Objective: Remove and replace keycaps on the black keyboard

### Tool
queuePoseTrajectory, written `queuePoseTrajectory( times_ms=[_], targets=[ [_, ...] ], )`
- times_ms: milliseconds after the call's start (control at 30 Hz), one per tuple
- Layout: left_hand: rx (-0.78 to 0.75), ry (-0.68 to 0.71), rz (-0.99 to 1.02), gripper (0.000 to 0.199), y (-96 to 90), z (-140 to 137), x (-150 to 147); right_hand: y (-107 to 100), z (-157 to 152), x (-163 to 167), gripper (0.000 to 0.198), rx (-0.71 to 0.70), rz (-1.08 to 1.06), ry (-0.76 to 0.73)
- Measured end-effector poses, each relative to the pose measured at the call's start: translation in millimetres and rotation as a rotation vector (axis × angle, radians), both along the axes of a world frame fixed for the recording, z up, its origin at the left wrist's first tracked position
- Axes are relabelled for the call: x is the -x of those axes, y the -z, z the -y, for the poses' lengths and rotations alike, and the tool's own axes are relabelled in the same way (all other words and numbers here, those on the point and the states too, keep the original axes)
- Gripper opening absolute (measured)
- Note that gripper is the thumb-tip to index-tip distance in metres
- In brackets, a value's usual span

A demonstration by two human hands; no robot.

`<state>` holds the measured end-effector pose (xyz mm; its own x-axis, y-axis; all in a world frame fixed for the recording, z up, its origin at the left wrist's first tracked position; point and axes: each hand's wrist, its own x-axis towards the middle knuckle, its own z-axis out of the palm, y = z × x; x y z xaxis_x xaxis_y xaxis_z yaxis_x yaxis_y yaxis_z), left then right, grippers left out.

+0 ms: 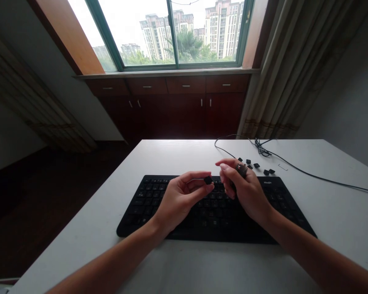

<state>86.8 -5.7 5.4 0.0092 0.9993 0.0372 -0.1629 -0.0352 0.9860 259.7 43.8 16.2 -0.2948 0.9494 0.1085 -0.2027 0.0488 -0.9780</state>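
Note:
Over a black keyboard [184, 234], my left hand [180, 192] pinches a small black keycap [208, 180] between thumb and fingertips. To its right, my right hand [243, 183] is curled around a small dark tool [241, 170], one end of which sticks out above the thumb. What kind of tool it is cannot be made out, as the fingers hide most of it. The hands are close together but apart, and they cover part of the keys. Several loose black keycaps [256, 165] lie on the table behind the keyboard, beyond my right hand.
The keyboard rests on a white table [88, 228]. A black cable [313, 173] runs from behind the keyboard through a tangled bundle to the right edge. A thin bent wire piece [282, 167] lies beside the keycaps. Wooden cabinets [171, 114] stand below the window.

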Motion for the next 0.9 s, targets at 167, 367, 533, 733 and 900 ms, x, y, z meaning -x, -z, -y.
queuePoseTrajectory(
  times_ms=[167, 367, 533, 733, 900],
  targets=[
    [-0.04, -0.01, -0.014, 0.029, -1.5, -0.2, -0.7, -1.0, 2.4, -1.4, 0.031, -0.044, 0.071, -0.045],
    [-0.055, 0.005, 0.012, 0.024, -2.4, 1.0, -1.1, 3.5, 3.6, -1.1, 0.03, -0.08, 0.093, -0.085],
    [-0.056, 0.015, 0.021, 0.025, -4.0, 1.9, -0.5, 2.3, 2.8, -0.9, 0.028, -0.086, 0.1, -0.099],
    [-0.001, -0.051, 0.034, 0.038, -6.0, -0.8, 4.5, -11.7, -14.6, -18.3, 0.025, -0.122, 0.01, 0.049],
    [0.039, -0.049, 0.057, 0.042, -3.6, -2.2, 4.9, -13.9, -29.4, -37.0, 0.026, -0.296, 0.218, 0.172]
  ],
)
